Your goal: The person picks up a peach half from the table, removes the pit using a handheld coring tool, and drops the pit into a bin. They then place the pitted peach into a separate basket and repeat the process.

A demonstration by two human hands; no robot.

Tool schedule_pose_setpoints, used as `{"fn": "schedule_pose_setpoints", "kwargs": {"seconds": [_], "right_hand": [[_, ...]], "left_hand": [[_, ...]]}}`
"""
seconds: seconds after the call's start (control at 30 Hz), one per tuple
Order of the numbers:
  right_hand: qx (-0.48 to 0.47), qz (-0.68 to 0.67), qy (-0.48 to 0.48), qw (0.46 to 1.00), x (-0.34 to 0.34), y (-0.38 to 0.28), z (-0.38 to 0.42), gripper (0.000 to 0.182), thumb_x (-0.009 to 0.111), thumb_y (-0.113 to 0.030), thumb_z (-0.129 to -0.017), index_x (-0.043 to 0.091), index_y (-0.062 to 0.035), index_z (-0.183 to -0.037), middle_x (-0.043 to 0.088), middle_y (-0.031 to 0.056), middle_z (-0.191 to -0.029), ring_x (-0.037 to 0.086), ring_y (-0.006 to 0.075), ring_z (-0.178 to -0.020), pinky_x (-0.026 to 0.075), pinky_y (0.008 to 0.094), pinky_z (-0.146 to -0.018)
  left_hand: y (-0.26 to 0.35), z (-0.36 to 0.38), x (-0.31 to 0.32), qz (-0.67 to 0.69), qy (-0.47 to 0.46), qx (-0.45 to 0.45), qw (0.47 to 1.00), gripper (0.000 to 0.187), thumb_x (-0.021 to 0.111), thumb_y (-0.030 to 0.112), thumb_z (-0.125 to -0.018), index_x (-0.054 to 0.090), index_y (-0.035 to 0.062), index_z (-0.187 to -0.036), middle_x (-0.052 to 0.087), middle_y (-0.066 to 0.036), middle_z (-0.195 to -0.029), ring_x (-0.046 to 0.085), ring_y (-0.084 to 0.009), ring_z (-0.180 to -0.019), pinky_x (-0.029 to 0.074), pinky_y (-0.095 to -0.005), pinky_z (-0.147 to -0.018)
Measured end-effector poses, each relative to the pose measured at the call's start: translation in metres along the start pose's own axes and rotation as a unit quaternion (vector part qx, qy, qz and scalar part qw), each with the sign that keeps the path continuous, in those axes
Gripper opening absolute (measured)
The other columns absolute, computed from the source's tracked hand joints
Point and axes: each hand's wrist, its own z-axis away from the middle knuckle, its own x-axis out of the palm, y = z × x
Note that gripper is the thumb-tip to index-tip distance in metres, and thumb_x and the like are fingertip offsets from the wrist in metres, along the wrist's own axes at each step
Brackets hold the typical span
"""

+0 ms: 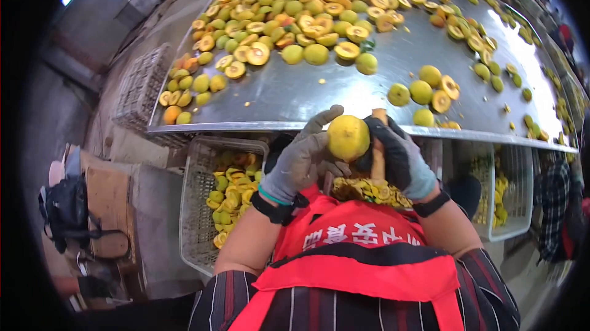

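My left hand [301, 162], in a grey glove, holds a round yellow fruit [348, 138] in front of the table's near edge. My right hand [396, 156], in a dark and grey glove, is wrapped round a light wooden handle [378, 162] just right of the fruit. The far end of that tool is hard to make out. Below both hands, a container partly hidden by them holds many yellow fruit pieces [369, 191]. On the metal table [295, 106] ahead lie several whole and halved fruits [316, 54], some near its front edge.
A crate [200, 251] with fruit pieces stands below the table at left, and a white crate [513, 208] at right. Further left are an empty-looking lattice crate [138, 94] and a black bag [66, 208]. A person in a checked garment [553, 208] is at the far right.
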Motion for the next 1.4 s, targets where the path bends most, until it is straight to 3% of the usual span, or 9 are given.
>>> {"fn": "schedule_pose_setpoints", "kwargs": {"seconds": [0.2,0.3,0.47,0.57,0.63,1.03,1.13,1.3,1.4], "right_hand": [[0.007,0.039,-0.004,0.999,0.008,0.005,0.019,0.026,0.056,-0.022,-0.091,0.052,-0.0058,-0.11,0.059,0.0041,-0.089,0.058,0.0107,-0.072,0.049,0.0246,-0.06],[-0.05,0.282,0.0,0.958,0.0,-0.001,0.028,0.027,0.058,-0.02,-0.088,0.05,-0.0032,-0.108,0.063,0.0092,-0.086,0.062,0.0192,-0.071,0.05,0.0304,-0.065],[-0.223,0.538,0.025,0.813,0.001,0.005,0.043,0.029,0.06,-0.021,-0.084,0.049,-0.0037,-0.103,0.06,0.0223,-0.085,0.06,0.0371,-0.08,0.049,0.0411,-0.064],[-0.181,0.616,0.029,0.766,0.01,-0.001,0.044,0.026,0.059,-0.025,-0.083,0.048,-0.0033,-0.093,0.059,0.0182,-0.068,0.06,0.0366,-0.064,0.047,0.0444,-0.054],[-0.182,0.618,0.028,0.764,0.012,0.0,0.042,0.026,0.059,-0.023,-0.084,0.047,-0.0034,-0.096,0.059,0.0193,-0.069,0.06,0.0382,-0.066,0.046,0.0447,-0.055],[-0.207,0.503,-0.021,0.839,0.021,0.016,0.037,0.028,0.06,-0.019,-0.083,0.043,-0.003,-0.099,0.06,0.0215,-0.075,0.061,0.0394,-0.072,0.048,0.0436,-0.059],[-0.052,0.616,-0.028,0.785,0.02,0.009,0.041,0.03,0.061,-0.016,-0.082,0.044,-0.0024,-0.101,0.061,0.0192,-0.079,0.062,0.0372,-0.076,0.048,0.0415,-0.062],[-0.171,0.441,-0.056,0.879,0.022,0.018,0.039,0.032,0.062,-0.017,-0.081,0.043,-0.0007,-0.101,0.061,0.0196,-0.082,0.062,0.0357,-0.074,0.049,0.0401,-0.061],[-0.065,0.56,-0.032,0.825,0.021,0.018,0.04,0.034,0.062,-0.017,-0.081,0.043,-0.0016,-0.104,0.061,0.0198,-0.085,0.063,0.0352,-0.074,0.049,0.0404,-0.062]], "left_hand": [[-0.038,0.007,0.013,-0.351,0.063,0.139,0.924,0.052,0.052,0.033,-0.089,0.037,0.0065,-0.131,0.056,-0.011,-0.103,0.063,-0.0208,-0.075,0.054,-0.0268,-0.056],[-0.025,0.007,0.022,0.027,0.088,-0.007,0.996,0.053,0.044,0.05,-0.089,0.046,0.0064,-0.119,0.06,-0.013,-0.088,0.061,-0.0215,-0.058,0.049,-0.0274,-0.044],[-0.03,0.009,0.024,0.018,0.082,0.026,0.996,0.066,0.043,0.056,-0.088,0.047,-0.0002,-0.122,0.062,-0.012,-0.1,0.061,-0.018,-0.068,0.048,-0.0252,-0.046],[-0.032,0.01,0.029,0.053,0.063,0.044,0.996,0.055,0.042,0.05,-0.092,0.045,0.0054,-0.124,0.059,-0.011,-0.102,0.06,-0.0196,-0.09,0.052,-0.029,-0.071],[-0.032,0.013,0.025,0.005,0.01,0.065,0.998,0.05,0.046,0.042,-0.092,0.043,0.004,-0.125,0.055,-0.01,-0.11,0.054,-0.0186,-0.103,0.046,-0.0328,-0.087],[-0.034,0.005,0.035,-0.116,0.099,0.151,0.977,0.038,0.051,0.029,-0.092,0.05,-0.0001,-0.115,0.056,-0.009,-0.102,0.057,-0.0184,-0.092,0.047,-0.031,-0.083],[-0.024,0.005,0.025,-0.214,0.131,0.085,0.964,0.035,0.05,0.029,-0.092,0.055,-0.0015,-0.109,0.058,-0.009,-0.098,0.058,-0.0163,-0.09,0.047,-0.0291,-0.081],[-0.027,0.002,0.033,-0.18,0.128,0.147,0.964,0.036,0.051,0.027,-0.091,0.056,-0.0031,-0.11,0.059,-0.01,-0.106,0.057,-0.0155,-0.092,0.046,-0.0277,-0.083],[-0.027,0.0,0.034,-0.263,0.099,0.187,0.941,0.043,0.043,0.033,-0.094,0.052,-0.0035,-0.114,0.06,-0.013,-0.103,0.061,-0.021,-0.087,0.05,-0.032,-0.079]]}}
